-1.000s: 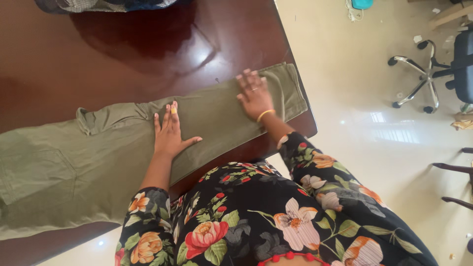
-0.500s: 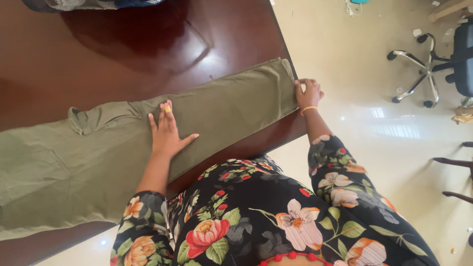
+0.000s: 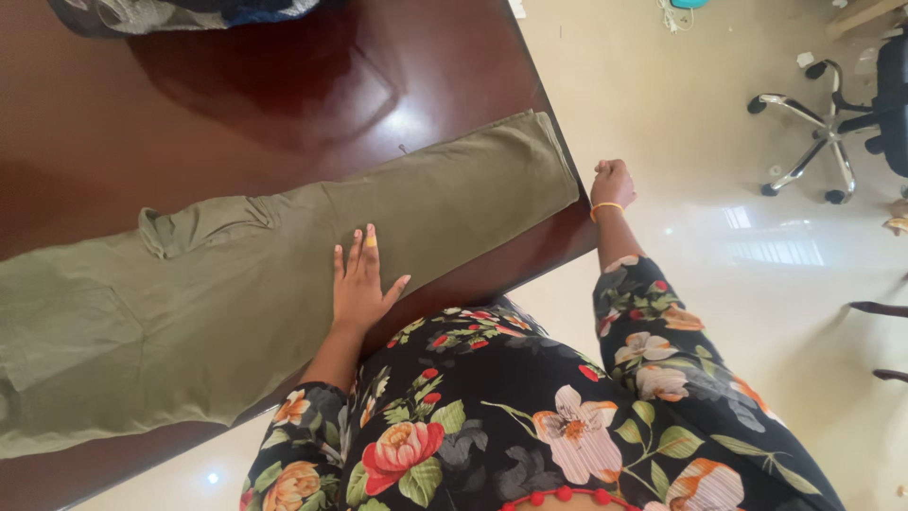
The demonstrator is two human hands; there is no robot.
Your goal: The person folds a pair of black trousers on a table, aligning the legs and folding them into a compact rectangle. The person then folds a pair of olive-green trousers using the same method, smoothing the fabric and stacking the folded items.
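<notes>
A pair of olive green trousers [image 3: 236, 284] lies flat across the dark red-brown wooden table [image 3: 236, 114], legs folded together and the hem near the table's right corner. My left hand [image 3: 362, 281] rests flat on the near edge of the trouser leg, fingers spread. My right hand [image 3: 611, 182] hovers just off the table's right corner, past the hem, with fingers curled closed and nothing in it. A yellow bangle sits on that wrist. My floral dress fills the bottom of the view.
A bundle of patterned cloth [image 3: 180, 11] lies at the table's far edge. Cream tiled floor [image 3: 681, 255] stretches to the right. An office chair [image 3: 842, 104] on a wheeled base stands at the upper right, with dark chair legs at the right edge.
My right hand slid along the trouser leg to the hem, then came off the table edge and closed. My left hand moved right and nearer along the leg.
</notes>
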